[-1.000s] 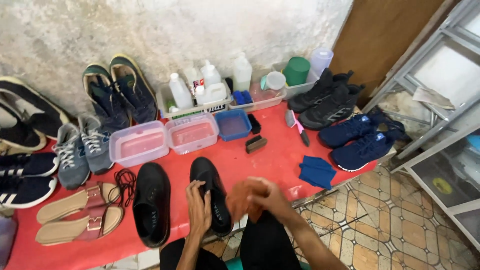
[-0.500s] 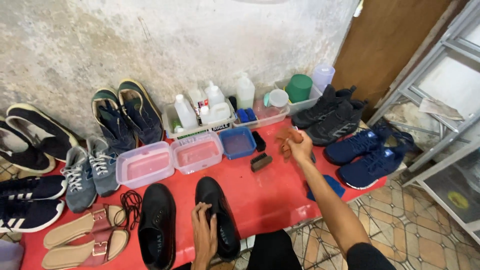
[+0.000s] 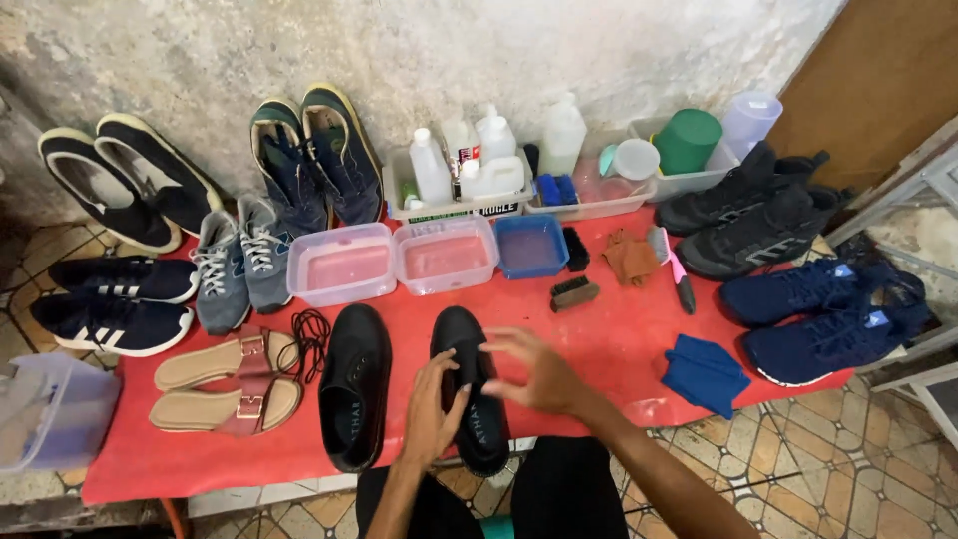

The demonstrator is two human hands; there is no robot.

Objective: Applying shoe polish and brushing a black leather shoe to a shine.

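Observation:
Two black shoes lie side by side on a red mat (image 3: 599,339) in front of me. My left hand (image 3: 431,411) rests on the side of the right black shoe (image 3: 469,399), fingers against its upper. Just over that shoe's right side, my right hand (image 3: 532,369) hovers with fingers spread and nothing in it. The left black shoe (image 3: 354,397) sits untouched beside black laces (image 3: 311,337). A brown cloth (image 3: 631,256) lies on the mat near a small dark brush (image 3: 575,292).
Clear tubs (image 3: 344,265), a blue tub (image 3: 531,246) and trays of white bottles (image 3: 469,170) line the wall. Navy sneakers (image 3: 818,309), black sneakers (image 3: 748,215), grey sneakers (image 3: 239,265) and tan sandals (image 3: 225,384) ring the mat. A blue cloth (image 3: 704,371) lies right.
My right hand reached out to the brown cloth near the brush, then came back with nothing in it to the right black shoe. My left hand stayed on that shoe.

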